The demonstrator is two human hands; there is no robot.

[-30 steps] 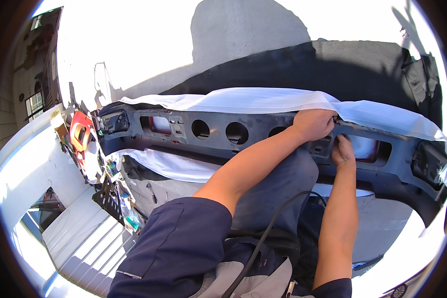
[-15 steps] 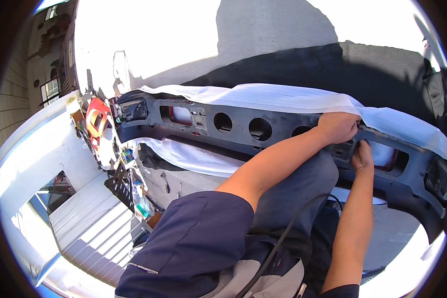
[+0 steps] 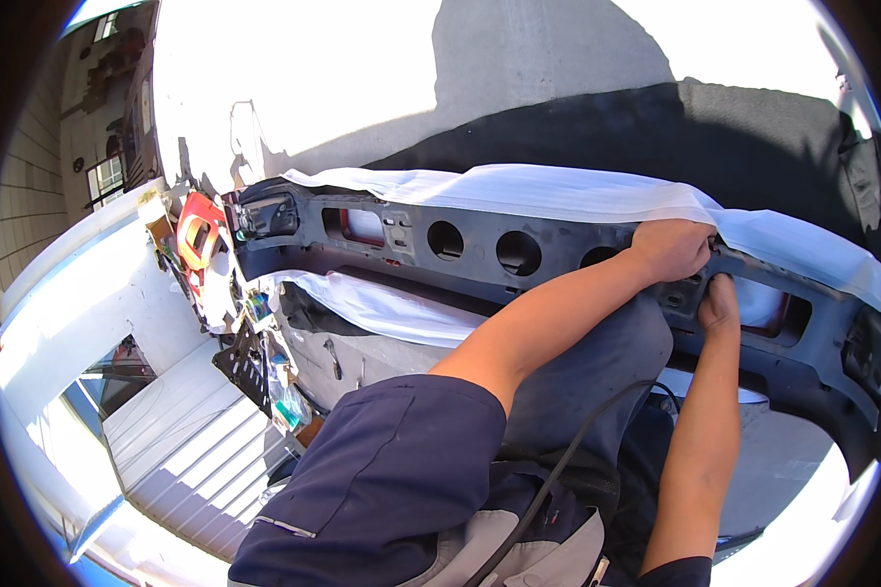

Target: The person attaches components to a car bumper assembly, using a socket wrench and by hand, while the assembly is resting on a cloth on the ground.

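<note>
A long dark grey car bumper (image 3: 333, 262) lies crosswise, inner side up, with round holes, rectangular openings and white wrapping (image 3: 504, 184) along its edges. My left hand (image 3: 672, 250) is closed at the upper edge, right of the middle, against the wrapping; what its fingers grip is hidden. Just below and right of it, my right hand (image 3: 718, 300) has its fingers curled at the bumper beside the right rectangular opening; anything inside them is hidden. A black cable (image 3: 587, 430) runs between my forearms.
A red object (image 3: 198, 230) and a cluster of small items stand left of the bumper. A wrench-like tool (image 3: 334, 360) lies on the grey surface below. A black mat (image 3: 744, 142) extends behind the bumper. A white ribbed panel (image 3: 166, 460) is at lower left.
The whole scene has shifted rightward in the picture as the view moved. My hands keep much the same places on the bumper.
</note>
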